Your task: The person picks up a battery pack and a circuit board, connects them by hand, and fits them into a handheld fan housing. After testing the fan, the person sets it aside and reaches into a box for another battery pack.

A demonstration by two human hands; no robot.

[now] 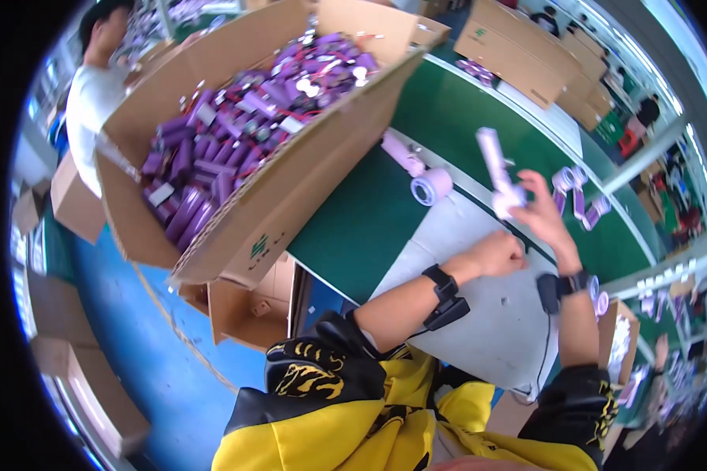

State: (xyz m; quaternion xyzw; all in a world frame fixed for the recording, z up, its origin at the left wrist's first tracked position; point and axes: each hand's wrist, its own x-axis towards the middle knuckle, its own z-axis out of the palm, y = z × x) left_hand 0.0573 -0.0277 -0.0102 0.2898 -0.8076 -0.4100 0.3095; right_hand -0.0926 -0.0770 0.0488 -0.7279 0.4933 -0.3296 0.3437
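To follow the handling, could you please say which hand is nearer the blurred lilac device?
Right hand, holding the lilac device; left hand is lower in view, apart.

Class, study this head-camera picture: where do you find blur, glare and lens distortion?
Head view: the right hand and the lilac handheld fan it holds look slightly smeared; in the same head view, white glare washes out spots among the purple cylinders in the cardboard box; also in the head view, straight edges bow toward the rim and black fills the corners.
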